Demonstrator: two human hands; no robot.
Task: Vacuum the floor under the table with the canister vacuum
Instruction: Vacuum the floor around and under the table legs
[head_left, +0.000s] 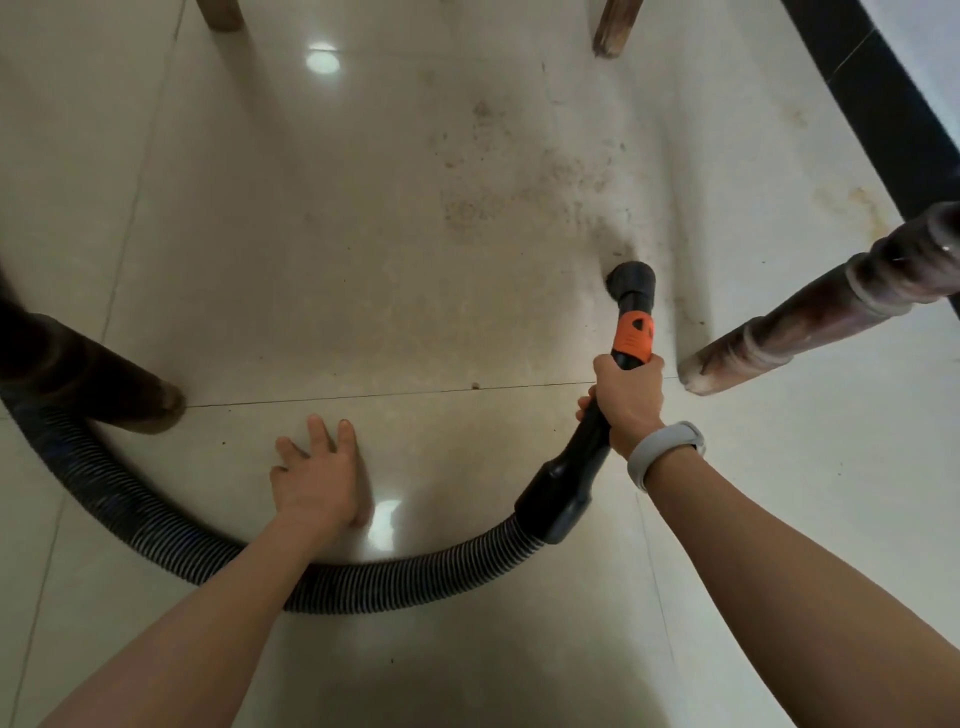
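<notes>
Under the table, right hand (631, 400) grips the hose handle (597, 431); nozzle (631, 283) touches floor by near-right table leg (810, 312). Left hand (317, 478) flat, open, bracing. Mid-sweep; next, push farther into dust patch (519, 192).

No text, label, brand, number or sign can be read anywhere in the frame. The orange collar (632, 336) on the vacuum wand, right of centre, carries a dark cut-out shape and some raised ridges, but no letters or figures can be made out on it. The pale wristband (662, 451) at the lower right shows a plain surface with no readable display. The black cuff (561, 496) where the hose joins the wand, lower centre, is also bare of any legible marking
</notes>
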